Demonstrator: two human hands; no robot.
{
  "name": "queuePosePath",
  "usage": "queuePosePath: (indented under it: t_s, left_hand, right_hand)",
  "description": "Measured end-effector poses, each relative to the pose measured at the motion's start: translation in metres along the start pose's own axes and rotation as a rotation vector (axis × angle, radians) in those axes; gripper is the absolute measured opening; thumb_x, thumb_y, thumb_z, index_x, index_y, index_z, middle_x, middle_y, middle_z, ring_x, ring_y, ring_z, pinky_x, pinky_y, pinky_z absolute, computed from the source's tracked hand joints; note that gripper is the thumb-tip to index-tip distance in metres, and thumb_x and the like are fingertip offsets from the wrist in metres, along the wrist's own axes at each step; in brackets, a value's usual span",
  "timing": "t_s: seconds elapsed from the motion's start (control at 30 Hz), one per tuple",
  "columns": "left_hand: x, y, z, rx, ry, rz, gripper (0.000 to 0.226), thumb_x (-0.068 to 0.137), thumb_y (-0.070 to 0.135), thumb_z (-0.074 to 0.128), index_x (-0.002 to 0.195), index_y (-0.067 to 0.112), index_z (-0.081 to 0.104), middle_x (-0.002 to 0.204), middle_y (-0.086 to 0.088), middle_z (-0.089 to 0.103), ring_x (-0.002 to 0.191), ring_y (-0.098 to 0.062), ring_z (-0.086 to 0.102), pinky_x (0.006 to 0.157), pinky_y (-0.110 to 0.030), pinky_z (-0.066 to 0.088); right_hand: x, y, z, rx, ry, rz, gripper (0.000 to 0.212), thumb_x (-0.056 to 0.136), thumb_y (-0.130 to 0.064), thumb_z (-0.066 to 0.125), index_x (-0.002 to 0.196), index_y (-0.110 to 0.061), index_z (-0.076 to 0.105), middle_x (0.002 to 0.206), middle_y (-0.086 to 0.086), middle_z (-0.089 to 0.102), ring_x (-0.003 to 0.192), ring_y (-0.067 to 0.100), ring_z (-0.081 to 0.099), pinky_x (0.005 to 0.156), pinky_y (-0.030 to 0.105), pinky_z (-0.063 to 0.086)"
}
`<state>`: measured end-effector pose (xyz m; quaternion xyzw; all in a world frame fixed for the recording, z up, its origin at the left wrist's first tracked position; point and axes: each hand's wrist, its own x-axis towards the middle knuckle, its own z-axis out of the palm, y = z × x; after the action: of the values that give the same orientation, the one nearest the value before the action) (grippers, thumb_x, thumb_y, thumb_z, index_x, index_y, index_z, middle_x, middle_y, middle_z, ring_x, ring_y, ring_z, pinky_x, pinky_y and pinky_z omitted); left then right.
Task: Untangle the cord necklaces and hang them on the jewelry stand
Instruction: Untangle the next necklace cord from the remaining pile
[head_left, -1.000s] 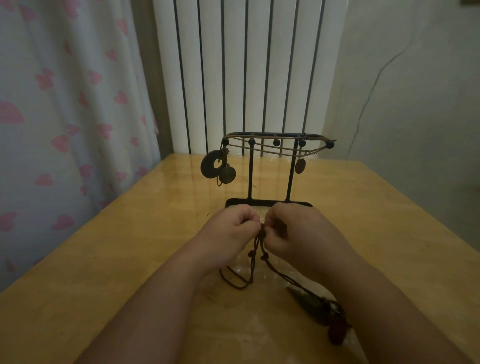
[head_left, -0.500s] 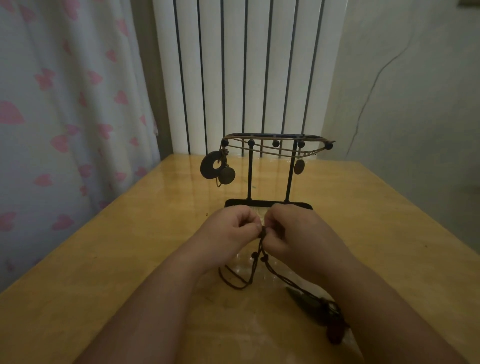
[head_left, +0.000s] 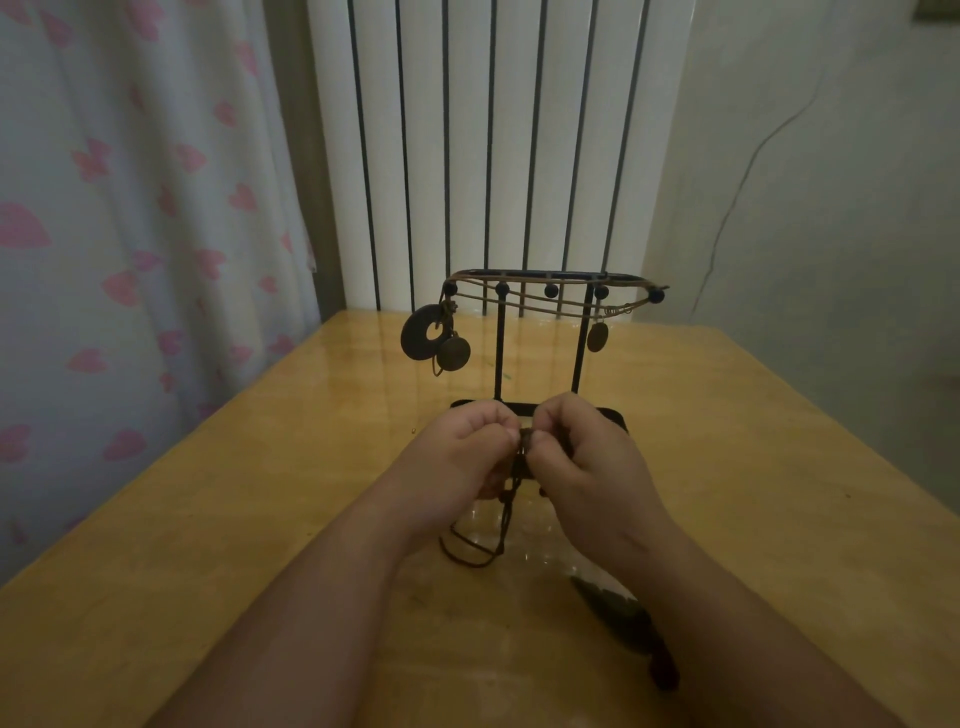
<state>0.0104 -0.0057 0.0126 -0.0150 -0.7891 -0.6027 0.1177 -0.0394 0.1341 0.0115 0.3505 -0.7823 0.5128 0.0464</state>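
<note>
Pinching a thin dark knotted cord (head_left: 506, 525), left hand (head_left: 462, 457) and right hand (head_left: 587, 462) meet.

Stand (head_left: 500, 358) sits in the middle of the table (head_left: 260, 493). Left hand (head_left: 467, 452) & right hand (head_left: 587, 457), both pinching a cord (head_left: 508, 525), block the approach just in front of its base. Pendants (head_left: 421, 340) hang off the bar's l. end, w/ one more nr the r. post. Bare wood runs wide either side.
</note>
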Motion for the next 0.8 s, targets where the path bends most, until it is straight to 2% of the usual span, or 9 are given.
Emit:
queuePosePath:
  t_s: [0.2, 0.33, 0.6, 0.8]
  left_hand:
    - [0.001, -0.002, -0.003, 0.163, 0.097, 0.016, 0.019, 0.093, 0.019, 0.05, 0.077, 0.024, 0.058, 0.062, 0.01, 0.051, 0.057, -0.006, 0.044, 0.058, -0.026, 0.038]
    - [0.0, -0.001, -0.003, 0.237, 0.079, 0.038, 0.019, 0.093, 0.018, 0.052, 0.076, 0.024, 0.057, 0.065, 0.011, 0.05, 0.054, 0.001, 0.043, 0.056, -0.022, 0.036]
    - [0.0, -0.004, -0.001, 0.326, 0.02, 0.011, 0.015, 0.095, 0.02, 0.052, 0.08, 0.022, 0.058, 0.065, 0.011, 0.049, 0.056, -0.002, 0.042, 0.055, -0.023, 0.036]
    - [0.0, -0.002, 0.0, 0.361, 0.051, 0.01, 0.013, 0.094, 0.023, 0.055, 0.082, 0.023, 0.062, 0.067, 0.01, 0.054, 0.057, 0.001, 0.046, 0.057, -0.023, 0.039]
  right_hand:
    - [0.002, 0.004, -0.007, -0.013, 0.041, -0.017, 0.013, 0.092, -0.024, 0.059, 0.084, -0.035, 0.06, 0.074, -0.01, 0.062, 0.073, 0.001, 0.06, 0.061, 0.012, 0.05]
    - [0.003, 0.005, -0.007, -0.188, -0.033, -0.023, 0.017, 0.088, -0.03, 0.064, 0.084, -0.044, 0.057, 0.078, -0.017, 0.064, 0.077, -0.007, 0.06, 0.06, 0.01, 0.048]
    - [0.003, -0.003, -0.019, -0.329, -0.183, 0.024, 0.014, 0.093, -0.028, 0.06, 0.086, -0.039, 0.057, 0.081, -0.013, 0.062, 0.073, 0.002, 0.058, 0.059, 0.014, 0.042]
    - [0.004, -0.001, -0.018, -0.375, -0.183, 0.0, 0.01, 0.093, -0.029, 0.058, 0.089, -0.037, 0.057, 0.081, -0.013, 0.06, 0.074, 0.004, 0.057, 0.063, 0.016, 0.044]
